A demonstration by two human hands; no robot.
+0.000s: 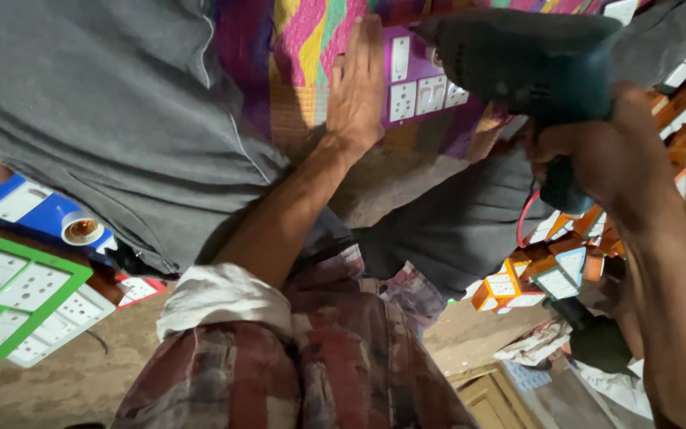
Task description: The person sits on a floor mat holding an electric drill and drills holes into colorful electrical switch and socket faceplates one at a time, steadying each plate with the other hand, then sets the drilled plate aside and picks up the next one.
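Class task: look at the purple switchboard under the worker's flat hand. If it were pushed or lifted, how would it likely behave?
The purple switchboard looks like a stiff flat panel, so it probably won't flop. It rests on soft cloth, so it may slide or rock; the left hand pins it, likely for that reason.

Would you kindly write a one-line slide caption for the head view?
Left hand steadies a purple switchboard while the right hand holds a dark green power drill to it.

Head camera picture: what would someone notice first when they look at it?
First, the dark green drill at the top, gripped by the right hand. Just left of it, the left hand presses flat beside a purple switch board with white switches, lying on a bright zigzag cloth. At the far left sit a green switch board and a blue one.
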